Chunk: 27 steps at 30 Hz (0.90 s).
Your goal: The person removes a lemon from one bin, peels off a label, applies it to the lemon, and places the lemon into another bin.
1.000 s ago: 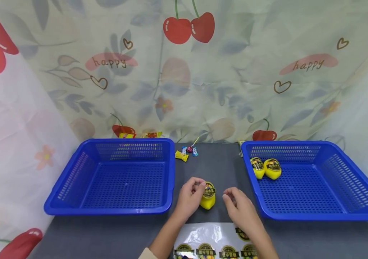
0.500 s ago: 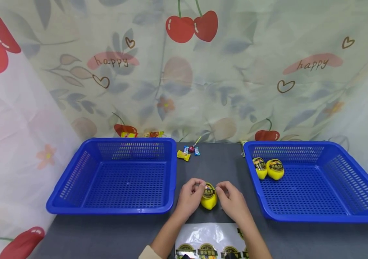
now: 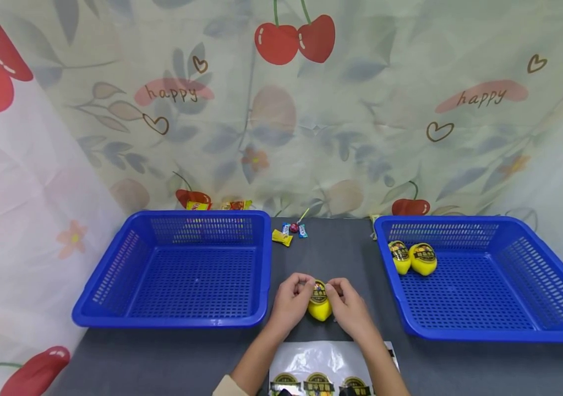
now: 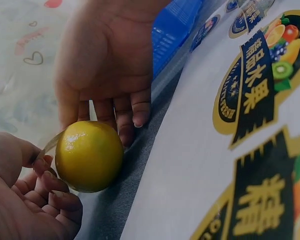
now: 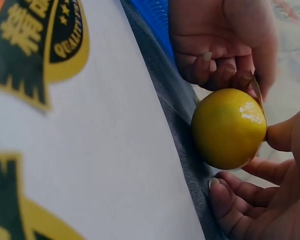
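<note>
Right now both hands meet at the lower middle of the head view, closed on one yellow lemon [image 3: 320, 308] that sits on the dark worktop [image 3: 172, 357]. The left hand [image 3: 291, 301] pinches at the fruit's upper edge with thumb and forefinger, its other fingers curled against the side; its grip looks narrow and is on the label's edge, as far as the left wrist view shows. The right hand [image 3: 348, 305] cups the lemon from the other side, thumb against the peel. A dark round sticker [image 3: 318, 293] already lies on top of the lemon, so I judge this fruit nearly labelled, with only the pressing down left.

Just below the hands, at the bottom edge, lies the glossy sticker sheet [image 3: 311, 360], with several stickers left on it. In the middle right of the frame, two labelled lemons [image 3: 414, 258] lie in the right blue basket [image 3: 519, 228], touching each other at its near-left corner. The left blue basket [image 3: 132, 242], at middle left, holds no fruit. Between the baskets, farther up, a few wrapped sweets [image 3: 288, 232] lie on the worktop.
</note>
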Each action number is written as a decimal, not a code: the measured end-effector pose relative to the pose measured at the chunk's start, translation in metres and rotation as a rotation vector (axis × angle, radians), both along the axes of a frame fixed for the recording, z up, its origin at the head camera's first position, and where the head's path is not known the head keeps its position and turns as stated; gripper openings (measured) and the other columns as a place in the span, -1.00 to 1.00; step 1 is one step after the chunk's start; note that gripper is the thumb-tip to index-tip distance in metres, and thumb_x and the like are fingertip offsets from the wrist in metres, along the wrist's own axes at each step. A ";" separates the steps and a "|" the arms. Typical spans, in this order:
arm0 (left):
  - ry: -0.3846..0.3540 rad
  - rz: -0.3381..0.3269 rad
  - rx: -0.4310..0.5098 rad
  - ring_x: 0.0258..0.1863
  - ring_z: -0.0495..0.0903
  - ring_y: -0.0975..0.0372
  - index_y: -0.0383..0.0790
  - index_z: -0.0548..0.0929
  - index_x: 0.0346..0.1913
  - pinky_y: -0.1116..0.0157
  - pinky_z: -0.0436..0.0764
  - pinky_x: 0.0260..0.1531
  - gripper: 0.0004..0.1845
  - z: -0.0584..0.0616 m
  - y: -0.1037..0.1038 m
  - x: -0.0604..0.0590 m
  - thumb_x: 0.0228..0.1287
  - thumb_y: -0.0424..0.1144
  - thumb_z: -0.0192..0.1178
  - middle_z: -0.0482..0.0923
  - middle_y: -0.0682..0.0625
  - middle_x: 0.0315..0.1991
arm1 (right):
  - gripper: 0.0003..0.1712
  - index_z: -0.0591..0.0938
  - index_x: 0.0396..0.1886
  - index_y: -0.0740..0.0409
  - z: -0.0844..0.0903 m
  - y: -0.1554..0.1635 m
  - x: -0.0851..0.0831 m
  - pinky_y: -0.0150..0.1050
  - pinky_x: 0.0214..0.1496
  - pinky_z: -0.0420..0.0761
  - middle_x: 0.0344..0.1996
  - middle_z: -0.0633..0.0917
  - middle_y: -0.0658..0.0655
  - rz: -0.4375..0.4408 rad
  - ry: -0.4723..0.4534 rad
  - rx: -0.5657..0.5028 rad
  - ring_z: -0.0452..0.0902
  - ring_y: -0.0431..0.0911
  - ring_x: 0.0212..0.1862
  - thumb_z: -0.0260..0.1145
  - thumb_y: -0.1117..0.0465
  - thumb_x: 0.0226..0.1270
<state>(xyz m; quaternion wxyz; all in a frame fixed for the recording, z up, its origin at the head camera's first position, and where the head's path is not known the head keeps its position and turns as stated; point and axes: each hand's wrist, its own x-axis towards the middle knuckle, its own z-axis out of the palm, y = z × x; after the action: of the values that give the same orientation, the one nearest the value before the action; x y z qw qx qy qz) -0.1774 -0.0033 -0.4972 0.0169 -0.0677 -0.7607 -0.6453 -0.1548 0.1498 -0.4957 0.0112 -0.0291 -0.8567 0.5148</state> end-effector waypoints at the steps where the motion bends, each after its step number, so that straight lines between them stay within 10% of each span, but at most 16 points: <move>1: 0.000 0.000 0.000 -0.67 0.28 0.38 -0.32 0.69 -0.16 0.43 0.30 -0.61 -0.84 0.000 0.000 0.000 0.40 -0.26 0.23 0.31 0.08 -0.64 | -0.69 0.56 0.07 0.22 -0.001 0.000 0.000 -0.25 -0.42 0.59 -0.16 0.62 0.15 0.002 -0.008 0.002 0.52 -0.11 -0.37 0.13 0.09 0.58; 27: -0.041 -0.117 0.196 -0.58 0.47 0.24 -0.47 0.52 0.08 0.32 0.61 -0.59 -0.71 -0.020 -0.018 0.002 0.37 -0.41 0.23 0.57 -0.07 -0.48 | -0.73 0.60 0.00 0.24 -0.003 0.000 0.000 -0.10 -0.12 0.47 -0.23 0.57 0.11 0.059 0.077 0.083 0.44 -0.06 -0.20 0.13 0.14 0.57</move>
<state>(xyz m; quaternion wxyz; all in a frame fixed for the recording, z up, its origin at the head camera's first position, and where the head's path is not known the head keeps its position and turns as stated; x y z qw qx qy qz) -0.1754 -0.0210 -0.5174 -0.0296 -0.0967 -0.6889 -0.7177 -0.1549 0.1496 -0.4988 0.0302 0.0163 -0.8767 0.4798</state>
